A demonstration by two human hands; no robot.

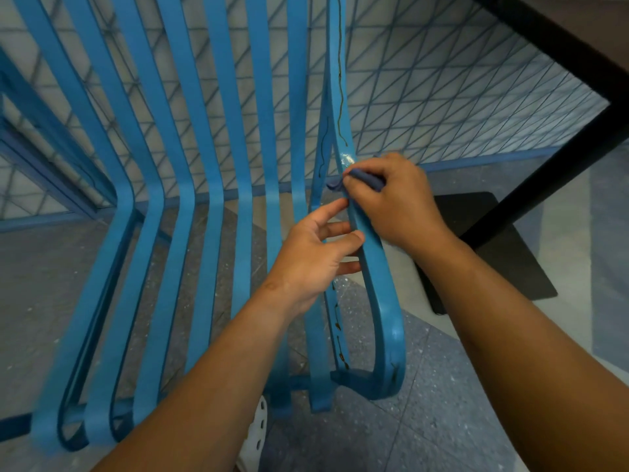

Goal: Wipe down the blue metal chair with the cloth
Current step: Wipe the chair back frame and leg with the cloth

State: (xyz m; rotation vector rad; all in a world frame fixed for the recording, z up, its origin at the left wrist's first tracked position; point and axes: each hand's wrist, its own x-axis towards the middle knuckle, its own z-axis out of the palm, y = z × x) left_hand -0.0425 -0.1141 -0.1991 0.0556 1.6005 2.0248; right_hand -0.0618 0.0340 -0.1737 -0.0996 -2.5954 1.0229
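Blue metal chair: built of flat bent slats, back rising to the top of the view, seat slats running toward the camera and curling under at the front edge. It stands on a speckled grey floor.

Right hand: grip closed around a small bunched blue cloth. Fingers curled over the cloth, pressing it against the rightmost slat, just below the bend where seat meets back. Only a fold of cloth shows past the fingertips and knuckles; the rest is hidden in the hand. A wet, shiny patch sits on the slat directly above the cloth.

Left hand: grip part open, holding nothing else. Fingers spread and loosely bent, reaching from the inner side to the same rightmost slat, just below the right hand. Thumb tip touches the slat's inner edge; the other fingers pass behind the slat, so I cannot tell how firmly it is held.

Marks: a thin dark wavy line runs down the rightmost slat on the chair back, and a dotted dark line continues along the seat part of the neighbouring slat near the front curl.

Surroundings: a blue wire-mesh fence behind the chair. A dark table edge crosses the upper right corner, with its black post and flat base plate on the floor to the chair's right. A white perforated shoe shows at the bottom edge.
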